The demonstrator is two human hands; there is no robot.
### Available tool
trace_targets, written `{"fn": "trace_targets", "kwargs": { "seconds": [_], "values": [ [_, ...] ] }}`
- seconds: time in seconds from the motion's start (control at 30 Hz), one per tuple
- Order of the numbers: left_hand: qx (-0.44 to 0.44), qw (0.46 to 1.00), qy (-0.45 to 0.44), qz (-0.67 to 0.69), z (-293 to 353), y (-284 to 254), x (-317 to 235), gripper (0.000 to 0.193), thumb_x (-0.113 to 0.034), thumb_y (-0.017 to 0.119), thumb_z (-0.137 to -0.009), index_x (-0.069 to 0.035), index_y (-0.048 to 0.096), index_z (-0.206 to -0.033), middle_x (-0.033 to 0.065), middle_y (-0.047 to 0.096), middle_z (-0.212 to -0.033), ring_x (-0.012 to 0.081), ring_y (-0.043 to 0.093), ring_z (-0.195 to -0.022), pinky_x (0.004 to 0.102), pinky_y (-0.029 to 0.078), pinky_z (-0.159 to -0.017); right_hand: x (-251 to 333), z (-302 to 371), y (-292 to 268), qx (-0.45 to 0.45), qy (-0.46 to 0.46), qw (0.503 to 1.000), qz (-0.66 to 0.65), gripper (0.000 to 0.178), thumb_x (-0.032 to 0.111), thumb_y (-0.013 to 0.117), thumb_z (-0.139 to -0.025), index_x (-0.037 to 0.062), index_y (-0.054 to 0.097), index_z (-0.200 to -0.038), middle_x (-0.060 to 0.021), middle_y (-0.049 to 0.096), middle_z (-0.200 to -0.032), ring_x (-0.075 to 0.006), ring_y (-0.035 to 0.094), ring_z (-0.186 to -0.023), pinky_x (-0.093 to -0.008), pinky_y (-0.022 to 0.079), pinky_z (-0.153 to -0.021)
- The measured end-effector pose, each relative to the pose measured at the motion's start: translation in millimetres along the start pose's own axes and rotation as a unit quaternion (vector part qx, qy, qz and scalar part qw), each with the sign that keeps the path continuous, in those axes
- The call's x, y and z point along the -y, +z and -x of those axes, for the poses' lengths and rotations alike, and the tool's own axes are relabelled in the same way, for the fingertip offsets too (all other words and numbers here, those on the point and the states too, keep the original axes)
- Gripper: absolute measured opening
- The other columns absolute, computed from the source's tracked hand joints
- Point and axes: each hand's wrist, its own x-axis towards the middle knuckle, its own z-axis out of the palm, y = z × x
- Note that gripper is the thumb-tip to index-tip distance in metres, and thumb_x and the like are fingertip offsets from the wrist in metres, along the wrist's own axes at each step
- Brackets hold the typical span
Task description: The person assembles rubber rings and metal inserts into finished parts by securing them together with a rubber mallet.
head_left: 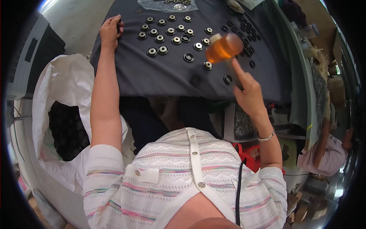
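My right hand (248, 89) grips a mallet, its index finger stretched along the handle. The mallet's translucent amber head (225, 48) hangs over the right-middle of the dark cloth-covered table (152, 78), slightly blurred. At the table's far left edge, my left hand (110, 31) is closed, fingers curled around something dark that I cannot make out. Between the hands lie several black round parts with metal rings in their centres (159, 38). Near the mallet are another such part (207, 65) and a black ring without a metal centre (188, 57). Another black ring (227, 79) lies beside my right hand.
More black rings (248, 28) cluster at the far right of the table. A clear bag of small metal rings (167, 4) lies at the far edge. On my left stands a white sack (45, 89) holding black parts (68, 131). Another person's sleeve (324, 154) shows at right.
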Motion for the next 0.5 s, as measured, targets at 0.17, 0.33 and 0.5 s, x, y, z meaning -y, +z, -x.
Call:
{"fn": "trace_targets", "kwargs": {
  "seconds": [0.17, 0.33, 0.5],
  "values": [
    [0.012, 1.0, 0.012, 0.002, -3, 2, 7, 0.015, -0.022, 0.069, -0.085, -0.008, 0.063, -0.09, 0.0005, 0.061, -0.07, 0.0063, 0.053, -0.052, 0.0186, 0.034, -0.044, -10, 3, 4, 0.033, 0.027, 0.999, -0.018, 0.085, -0.002, 0.061, -0.071, 0.0278, 0.034, -0.146, -0.016, 0.055, -0.079, -0.0351, 0.059, -0.074, -0.0428, 0.048, -0.073],
    [0.003, 1.0, 0.01, 0.014, -5, -3, 8, 0.016, -0.021, 0.069, -0.085, -0.007, 0.063, -0.09, 0.0011, 0.061, -0.07, 0.0069, 0.053, -0.051, 0.0181, 0.033, -0.043, 12, 9, -22, -0.044, -0.004, 0.995, -0.088, 0.082, -0.008, 0.06, -0.07, 0.0223, 0.041, -0.144, -0.012, 0.051, -0.077, -0.0304, 0.054, -0.068, -0.037, 0.046, -0.069],
    [0.006, 0.999, 0.033, 0.025, -2, -7, 2, 0.016, -0.021, 0.07, -0.085, -0.007, 0.064, -0.091, 0.0014, 0.061, -0.069, 0.007, 0.053, -0.051, 0.0181, 0.034, -0.042, 34, 24, -16, 0.009, -0.055, 0.995, -0.084, 0.084, -0.008, 0.063, -0.068, 0.0192, 0.04, -0.144, -0.0119, 0.049, -0.076, -0.0301, 0.054, -0.065, -0.0374, 0.047, -0.064]
  ]
}}
